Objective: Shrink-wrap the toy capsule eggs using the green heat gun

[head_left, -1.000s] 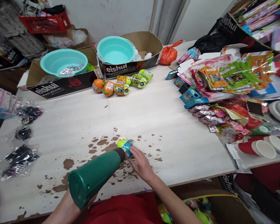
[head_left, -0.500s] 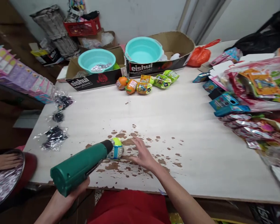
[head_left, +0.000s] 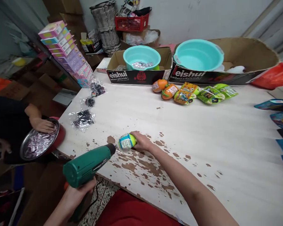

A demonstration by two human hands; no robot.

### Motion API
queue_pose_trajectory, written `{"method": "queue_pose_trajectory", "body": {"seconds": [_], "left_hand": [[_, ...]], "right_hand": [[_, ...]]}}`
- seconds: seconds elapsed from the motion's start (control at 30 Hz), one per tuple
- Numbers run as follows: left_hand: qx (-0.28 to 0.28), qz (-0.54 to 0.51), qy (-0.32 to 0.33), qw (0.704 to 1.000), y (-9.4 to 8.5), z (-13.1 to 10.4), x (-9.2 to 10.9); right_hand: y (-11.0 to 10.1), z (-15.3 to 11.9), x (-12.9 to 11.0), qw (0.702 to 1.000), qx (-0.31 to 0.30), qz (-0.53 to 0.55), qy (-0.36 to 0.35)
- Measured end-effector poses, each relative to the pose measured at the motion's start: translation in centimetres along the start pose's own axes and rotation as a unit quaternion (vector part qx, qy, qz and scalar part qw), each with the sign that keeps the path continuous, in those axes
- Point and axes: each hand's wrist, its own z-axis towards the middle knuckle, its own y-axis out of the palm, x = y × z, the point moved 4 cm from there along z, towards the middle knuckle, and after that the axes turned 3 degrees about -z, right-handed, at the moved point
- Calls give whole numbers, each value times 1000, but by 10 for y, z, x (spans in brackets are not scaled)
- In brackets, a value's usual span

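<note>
On the worn table (head_left: 202,131), right hand (head_left: 141,142) pinches one egg (head_left: 127,142); left hand (head_left: 79,193) clasps one heat gun (head_left: 89,164).

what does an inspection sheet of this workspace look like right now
surface: white table, coating chipped to brown near the front edge
job's things: green egg capsule with a blue label lying on the table; green heat gun, nozzle aimed at it
clutter: wrapped capsules, two teal basins in cardboard boxes, bagged dark items
hands: left hand grips the heat gun; right hand touches the capsule
cables: dark cord hanging below the heat gun
surroundings: another person's hand in a metal bowl; red basket
</note>
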Motion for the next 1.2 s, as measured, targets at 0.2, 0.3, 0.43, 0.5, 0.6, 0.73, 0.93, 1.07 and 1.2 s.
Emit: {"method": "queue_pose_trajectory", "body": {"seconds": [0.2, 0.3, 0.43, 0.5, 0.6, 0.73, 0.93, 1.07, 1.2], "left_hand": [[-50, -29, 12, 998, 27, 12, 20], [-40, -34, 27, 998, 23, 20, 35], [6, -37, 38, 999, 10, 26, 40], [13, -34, 36, 999, 6, 25, 37], [11, -32, 19, 999, 2, 19, 34], [-45, -54, 18, 997, 6, 10, 48], [-125, -34, 72, 989, 48, 2, 80], [-200, -5, 82, 976, 90, 2, 95], [-224, 70, 131, 963, 120, -3, 114]], "right_hand": [[9, -31, 15, 981, 87, 104, 141], [7, -31, 13, 977, 112, 110, 143], [8, -23, 4, 985, 103, 85, 112], [12, -20, 3, 983, 98, 98, 117], [17, -26, 6, 954, 126, 215, 165], [15, -61, 13, 808, 164, 475, 307], [-2, -142, 3, 603, 243, 656, 384], [-8, -191, -1, 531, 313, 683, 391], [-11, -232, -8, 465, 390, 693, 390]]}}
